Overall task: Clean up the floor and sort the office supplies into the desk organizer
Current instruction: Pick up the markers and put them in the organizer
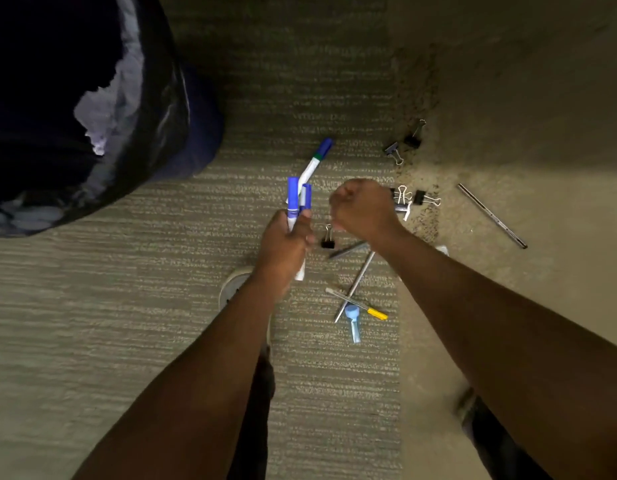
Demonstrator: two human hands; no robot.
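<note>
On the carpet below the head camera, office supplies lie scattered. Left hand [288,242] grips a bundle of markers [293,199], blue caps up and away from the body, white barrels running down through the fist. Right hand [364,207] hovers just right of it, fingers curled under; whether it holds something small, cannot tell. One more marker [315,161] lies on the floor just beyond the left hand, long axis slanting up and to the right, blue cap at the far end; the left hand is the nearer, though full. Binder clips [409,197] sit just beside the right hand, two more [405,142] farther off, one black clip [327,239] between the hands. Pens [355,285] cross near a small blue piece [353,322]; a dark rod [492,216] lies well to the right. Black bin bag [92,116] at upper left. Both arms reach forward and down. No organizer in view.
</note>
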